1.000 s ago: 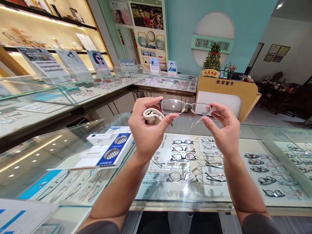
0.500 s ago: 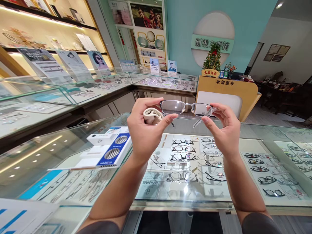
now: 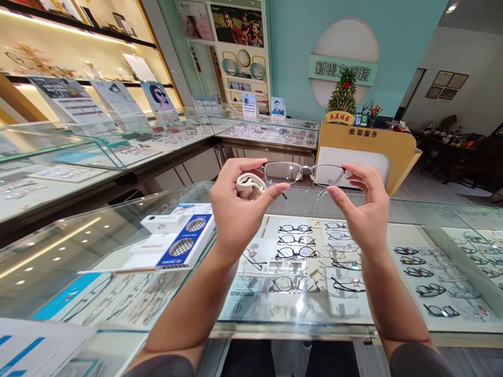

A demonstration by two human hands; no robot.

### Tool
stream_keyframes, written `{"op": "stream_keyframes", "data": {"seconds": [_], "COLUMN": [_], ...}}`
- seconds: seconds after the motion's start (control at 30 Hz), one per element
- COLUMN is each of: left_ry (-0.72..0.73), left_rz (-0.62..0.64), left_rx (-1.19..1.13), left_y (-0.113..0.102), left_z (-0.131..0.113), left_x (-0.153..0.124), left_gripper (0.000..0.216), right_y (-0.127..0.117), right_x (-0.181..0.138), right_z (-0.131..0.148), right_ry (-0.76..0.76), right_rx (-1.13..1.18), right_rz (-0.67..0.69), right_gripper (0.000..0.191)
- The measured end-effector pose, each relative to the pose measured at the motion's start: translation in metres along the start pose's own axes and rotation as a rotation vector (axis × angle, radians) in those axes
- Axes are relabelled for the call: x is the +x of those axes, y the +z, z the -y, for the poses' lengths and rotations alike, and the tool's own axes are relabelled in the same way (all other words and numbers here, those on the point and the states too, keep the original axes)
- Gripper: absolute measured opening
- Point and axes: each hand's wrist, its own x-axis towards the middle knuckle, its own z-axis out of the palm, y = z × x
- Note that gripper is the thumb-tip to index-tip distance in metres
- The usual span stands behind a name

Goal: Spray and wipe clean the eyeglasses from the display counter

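A pair of thin-rimmed eyeglasses [image 3: 302,168] is held up level above the glass display counter, between both my hands. My left hand [image 3: 239,207] pinches its left end with thumb and fingers. A rolled cream cloth [image 3: 250,186] is tucked in the same palm. My right hand [image 3: 365,201] is closed on the other end of the frame, by the hinge and temple. Both clear lenses face away from me, and the temple tips hang below the rims. Some fingertips are hidden behind the frame.
Below my hands is a glass display counter [image 3: 298,330] with several rows of eyeglasses [image 3: 296,241] inside. A blue and white box [image 3: 183,243] lies on the left. A cashier desk [image 3: 365,139] stands beyond, and another display case [image 3: 157,141] runs along the left.
Both hands have shifted slightly to the right with the eyeglasses. The eyeglasses have turned a little, and the right temple now shows less across its lens.
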Motion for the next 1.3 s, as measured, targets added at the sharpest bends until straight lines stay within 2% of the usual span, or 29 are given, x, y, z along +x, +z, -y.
{"op": "stream_keyframes", "data": {"seconds": [0.23,0.57,0.73,1.3], "left_ry": [-0.001,0.104,0.126,-0.003], "left_rz": [0.020,-0.053,-0.044,0.018], "left_rx": [0.026,0.045,0.037,0.014], "left_y": [-0.002,-0.001,-0.003,-0.005], "left_z": [0.000,-0.009,-0.013,-0.004], "left_x": [0.000,-0.002,-0.002,0.002], "left_gripper": [0.049,0.046,0.043,0.043], "right_y": [0.000,-0.005,-0.007,-0.010], "right_x": [0.000,0.001,0.001,-0.001], "right_z": [0.001,0.006,0.010,0.014], "right_ry": [-0.002,0.039,0.036,0.002], "right_rx": [-0.002,0.019,0.009,0.008], "right_rz": [0.001,0.029,0.032,0.000], "right_gripper": [0.031,0.032,0.032,0.032]}}
